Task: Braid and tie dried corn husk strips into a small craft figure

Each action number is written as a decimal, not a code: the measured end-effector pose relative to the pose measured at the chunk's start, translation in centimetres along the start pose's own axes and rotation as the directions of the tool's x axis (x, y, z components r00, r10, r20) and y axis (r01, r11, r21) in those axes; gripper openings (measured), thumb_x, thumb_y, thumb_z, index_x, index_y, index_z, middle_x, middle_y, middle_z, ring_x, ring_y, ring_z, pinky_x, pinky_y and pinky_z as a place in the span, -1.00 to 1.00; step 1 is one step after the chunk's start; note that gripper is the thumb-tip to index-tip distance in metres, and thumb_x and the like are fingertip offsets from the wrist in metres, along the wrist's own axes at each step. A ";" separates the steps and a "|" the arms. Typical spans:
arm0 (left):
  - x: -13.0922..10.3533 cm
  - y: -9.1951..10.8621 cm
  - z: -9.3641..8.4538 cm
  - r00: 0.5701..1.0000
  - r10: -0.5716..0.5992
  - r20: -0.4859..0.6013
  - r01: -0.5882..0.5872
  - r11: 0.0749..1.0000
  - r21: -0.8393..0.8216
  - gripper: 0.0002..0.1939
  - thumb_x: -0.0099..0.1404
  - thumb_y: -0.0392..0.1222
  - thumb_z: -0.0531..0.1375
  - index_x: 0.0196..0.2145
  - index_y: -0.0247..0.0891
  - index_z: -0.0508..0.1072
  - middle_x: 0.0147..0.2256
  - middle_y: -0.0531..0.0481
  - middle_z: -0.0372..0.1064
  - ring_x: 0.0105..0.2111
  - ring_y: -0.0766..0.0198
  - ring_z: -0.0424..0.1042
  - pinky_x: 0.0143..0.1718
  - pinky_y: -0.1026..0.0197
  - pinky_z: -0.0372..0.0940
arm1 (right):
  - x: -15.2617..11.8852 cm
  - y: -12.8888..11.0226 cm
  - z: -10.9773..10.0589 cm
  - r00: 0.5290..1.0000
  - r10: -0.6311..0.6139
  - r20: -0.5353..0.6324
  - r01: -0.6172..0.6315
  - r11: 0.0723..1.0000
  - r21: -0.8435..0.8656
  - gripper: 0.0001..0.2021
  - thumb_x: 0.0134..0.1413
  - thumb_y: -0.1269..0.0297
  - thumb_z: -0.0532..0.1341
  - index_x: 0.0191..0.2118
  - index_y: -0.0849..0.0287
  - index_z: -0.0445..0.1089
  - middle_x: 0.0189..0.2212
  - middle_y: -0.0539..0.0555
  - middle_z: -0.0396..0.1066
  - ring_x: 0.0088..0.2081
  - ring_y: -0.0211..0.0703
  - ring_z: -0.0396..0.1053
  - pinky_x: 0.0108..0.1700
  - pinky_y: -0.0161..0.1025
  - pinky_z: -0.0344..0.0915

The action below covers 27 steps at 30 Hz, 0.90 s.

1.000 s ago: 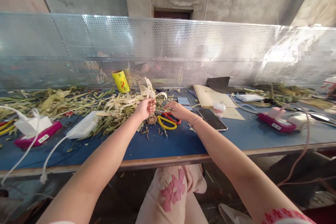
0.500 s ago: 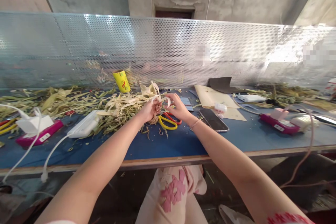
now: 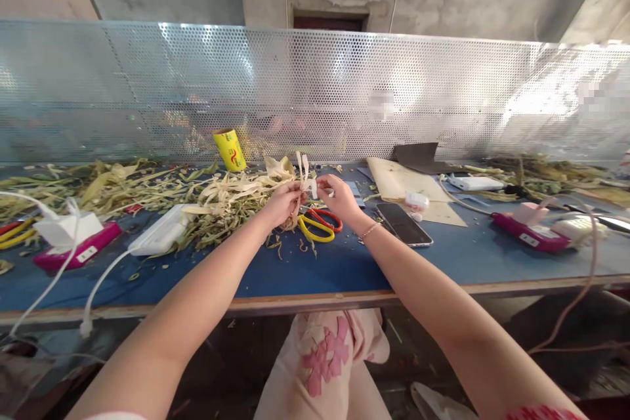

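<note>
My left hand (image 3: 285,205) is closed in a pinch on pale, dry, husk-like leaf strips (image 3: 302,167), whose ends stick up above the fingers. My right hand (image 3: 339,198) is close beside it, fingers bent and closed on a whitish strip (image 3: 311,188) that runs between the hands. Left of them spreads a heap of dried leaves (image 3: 226,200), greenish below and paler on top. Just under my hands lie yellow and red looped handles (image 3: 317,237), apparently of scissors; their blades are hidden.
A yellow tube (image 3: 229,150) stands behind the heap. To the right lie a phone (image 3: 404,224), a white case (image 3: 416,201) and cardboard (image 3: 388,178). Magenta power strips (image 3: 73,254) and cables are at both sides. A perforated metal screen (image 3: 315,92) borders the table's back.
The whitish strip, looped between my hands before, is now bunched tighter at the fingertips. Strip ends now point upward. My right hand has closed further, and the view has shifted slightly.
</note>
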State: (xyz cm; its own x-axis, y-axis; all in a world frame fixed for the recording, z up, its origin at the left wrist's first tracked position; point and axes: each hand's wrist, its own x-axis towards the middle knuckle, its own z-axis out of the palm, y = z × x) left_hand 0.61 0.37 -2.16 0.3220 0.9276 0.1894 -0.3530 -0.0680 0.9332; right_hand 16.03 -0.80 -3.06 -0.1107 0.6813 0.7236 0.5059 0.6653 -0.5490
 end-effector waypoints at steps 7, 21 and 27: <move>-0.1 0.0 -0.2 0.997 0.063 -0.044 -0.061 0.997 0.055 -0.89 -0.04 -0.41 0.19 -0.51 -0.32 0.29 -0.56 0.11 0.26 -0.59 0.45 0.29 -0.52 0.34 0.24 | -0.4 -0.5 0.1 0.991 -0.081 0.109 0.080 0.997 0.010 -0.89 -0.10 0.42 0.11 -0.38 0.19 0.35 -0.46 0.03 0.31 -0.38 -0.27 0.29 -0.26 -0.29 0.26; -0.4 0.0 0.1 0.993 0.092 0.068 -0.094 0.995 0.022 -0.76 -0.11 -0.28 0.30 -0.48 -0.31 0.29 -0.57 0.13 0.26 -0.60 0.47 0.27 -0.60 0.40 0.16 | -0.7 -1.6 -0.1 0.994 -0.093 0.052 0.093 0.996 0.004 -0.78 -0.10 0.36 0.13 -0.24 0.16 0.26 -0.47 0.00 0.29 -0.44 -0.29 0.26 -0.33 -0.29 0.26; -0.6 -0.1 0.3 0.994 0.075 0.076 -0.077 0.997 0.014 -0.74 -0.11 -0.30 0.31 -0.45 -0.31 0.29 -0.55 0.14 0.27 -0.58 0.47 0.29 -0.54 0.37 0.22 | -0.5 -1.8 0.0 0.998 -0.048 -0.043 0.049 0.999 0.016 -0.93 -0.07 0.35 0.05 -0.46 0.18 0.25 -0.47 0.02 0.25 -0.46 -0.30 0.20 -0.39 -0.33 0.18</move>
State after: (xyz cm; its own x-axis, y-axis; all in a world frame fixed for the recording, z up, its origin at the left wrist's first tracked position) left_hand 0.70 -0.25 -2.24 0.3605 0.8891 0.2820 -0.3640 -0.1442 0.9202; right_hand 15.17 -2.31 -2.44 -0.0980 0.6348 0.7664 0.4860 0.7026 -0.5198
